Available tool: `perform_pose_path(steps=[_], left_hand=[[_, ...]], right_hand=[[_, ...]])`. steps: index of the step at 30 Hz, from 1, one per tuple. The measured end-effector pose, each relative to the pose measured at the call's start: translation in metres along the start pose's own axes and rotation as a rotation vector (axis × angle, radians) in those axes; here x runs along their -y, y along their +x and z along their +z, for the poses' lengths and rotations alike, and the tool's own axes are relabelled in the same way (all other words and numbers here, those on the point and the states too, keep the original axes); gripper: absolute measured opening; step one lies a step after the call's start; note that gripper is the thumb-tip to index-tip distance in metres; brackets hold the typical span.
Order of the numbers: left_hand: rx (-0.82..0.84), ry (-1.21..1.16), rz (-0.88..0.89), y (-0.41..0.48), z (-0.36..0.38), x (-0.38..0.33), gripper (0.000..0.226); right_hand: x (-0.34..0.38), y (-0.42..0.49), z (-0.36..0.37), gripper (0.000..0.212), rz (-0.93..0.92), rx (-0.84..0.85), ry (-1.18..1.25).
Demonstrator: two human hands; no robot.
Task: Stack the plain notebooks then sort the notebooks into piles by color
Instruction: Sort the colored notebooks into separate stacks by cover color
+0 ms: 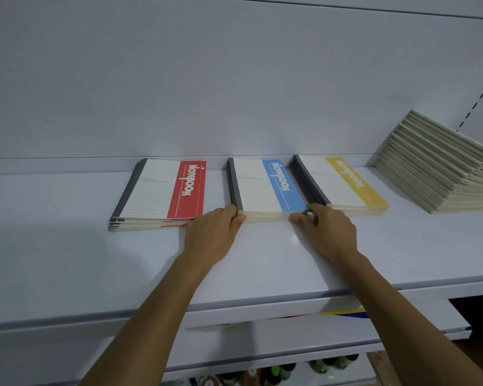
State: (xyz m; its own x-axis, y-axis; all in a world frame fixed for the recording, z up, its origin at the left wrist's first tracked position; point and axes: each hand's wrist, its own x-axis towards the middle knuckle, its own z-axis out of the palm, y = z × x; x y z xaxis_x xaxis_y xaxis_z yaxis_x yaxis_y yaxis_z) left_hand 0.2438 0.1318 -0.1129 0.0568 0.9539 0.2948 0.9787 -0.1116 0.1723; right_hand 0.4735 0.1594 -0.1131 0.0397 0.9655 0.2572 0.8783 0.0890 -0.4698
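You stand at a white shelf (pixel 67 246) with a glossy top, backed by a plain white panel (pixel 179 79); a slotted upright (pixel 480 101) runs up the far right. Three piles of notebooks lie in a row along the back of the shelf: the red pile (pixel 162 190) on the left, a little fanned, the blue pile (pixel 262 188) in the middle, and the yellow pile (pixel 343 182) just beside it on the right. Well to the right sits the plain stack (pixel 435 174), tall, its cream edges stepped and leaning.

Your left hand (pixel 212 235) holds the blue pile's near left corner, thumb against the near edge and fingers curled round the side. Your right hand (pixel 326 232) grips the near right corner, thumb and curled forefinger closed on it, where blue and yellow piles meet.

Below the front lip a lower shelf (pixel 262 341) shows, with dark and green bottles (pixel 276 371) blurred beneath it.
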Motion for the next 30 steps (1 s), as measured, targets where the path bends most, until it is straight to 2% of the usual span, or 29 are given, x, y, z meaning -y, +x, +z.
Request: perform_pose_path(steps=[3, 8, 16, 20, 22, 25, 28, 30], left_hand=[[0.020, 0.002, 0.014, 0.003, -0.001, 0.000, 0.025], [-0.041, 0.016, 0.010, 0.002, 0.003, -0.001, 0.027], [-0.027, 0.005, -0.009, 0.001, 0.000, -0.005, 0.031], [-0.029, -0.075, 0.007, -0.011, -0.010, -0.012, 0.030], [-0.037, -0.101, 0.077, -0.025, -0.012, -0.028, 0.032], [-0.033, -0.138, 0.102, -0.032, -0.013, -0.072, 0.033], [-0.005, -0.215, 0.047, -0.011, -0.004, -0.124, 0.026], [0.018, -0.200, 0.004, 0.004, 0.006, -0.154, 0.031]], right_hand=[[0.000, 0.001, 0.001, 0.028, 0.008, 0.021, -0.034], [0.002, 0.000, 0.000, 0.027, 0.014, 0.005, -0.032], [0.006, -0.002, -0.004, 0.040, 0.045, 0.025, 0.014], [0.002, -0.009, -0.010, 0.027, 0.017, 0.049, 0.048], [-0.010, -0.014, -0.019, 0.017, 0.002, 0.071, 0.118], [-0.033, -0.023, -0.037, 0.021, -0.022, 0.045, 0.249], [-0.066, -0.025, -0.059, 0.015, -0.019, 0.006, 0.150], [-0.093, -0.017, -0.075, 0.018, 0.001, -0.022, 0.062]])
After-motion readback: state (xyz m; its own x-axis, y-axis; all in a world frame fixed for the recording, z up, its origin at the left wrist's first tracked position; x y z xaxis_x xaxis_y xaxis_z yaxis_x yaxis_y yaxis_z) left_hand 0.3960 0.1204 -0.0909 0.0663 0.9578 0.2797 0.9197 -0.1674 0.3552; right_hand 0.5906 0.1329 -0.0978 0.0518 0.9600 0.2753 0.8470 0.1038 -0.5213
